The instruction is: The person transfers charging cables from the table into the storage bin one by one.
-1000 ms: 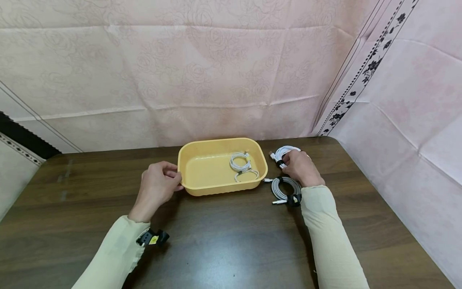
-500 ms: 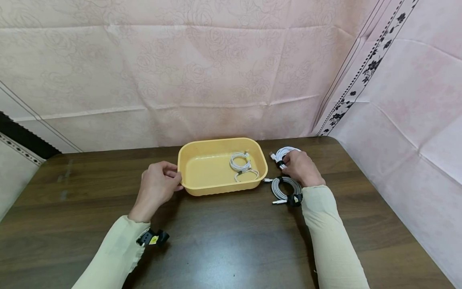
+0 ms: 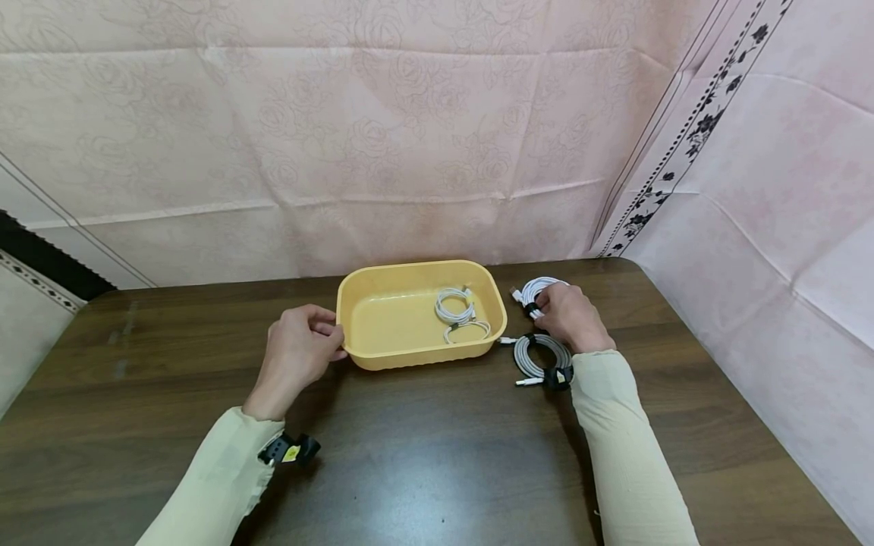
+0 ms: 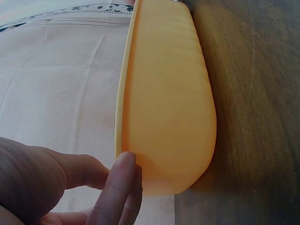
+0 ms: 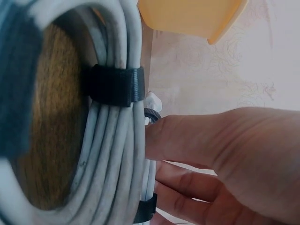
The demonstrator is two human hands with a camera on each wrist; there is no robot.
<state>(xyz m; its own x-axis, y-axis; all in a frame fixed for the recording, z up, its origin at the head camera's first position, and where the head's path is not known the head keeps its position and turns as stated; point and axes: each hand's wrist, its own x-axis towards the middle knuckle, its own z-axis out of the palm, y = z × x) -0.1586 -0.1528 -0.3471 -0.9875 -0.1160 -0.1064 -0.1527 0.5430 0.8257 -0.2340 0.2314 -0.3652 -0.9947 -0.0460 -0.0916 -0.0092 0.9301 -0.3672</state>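
At the left end of the yellow plastic basket (image 3: 382, 355), my left hand (image 3: 300, 349) pinches the rim; in the left wrist view a fingertip (image 4: 124, 161) lies against the outer wall. My right hand (image 3: 572, 317) grips a coiled white cable (image 3: 539, 287) at the back right of the table, its thumb and fingers on the coil's right side. A black strap binds that coil. Just in front lies a thicker grey-white coiled cable (image 3: 524, 358) with black straps, which fills much of the right wrist view. Two thin white coiled cables (image 3: 447, 311) lie in the basket's right half.
The brown wooden table (image 3: 410, 455) ends at the back against a pale floral cloth (image 3: 382, 152). Another cloth (image 3: 785, 227) hangs along the right edge. A black wrist strap (image 3: 280, 449) sits on the left sleeve.
The right hand and the white cable have shifted very slightly toward me. The left hand and the basket have stayed in place.
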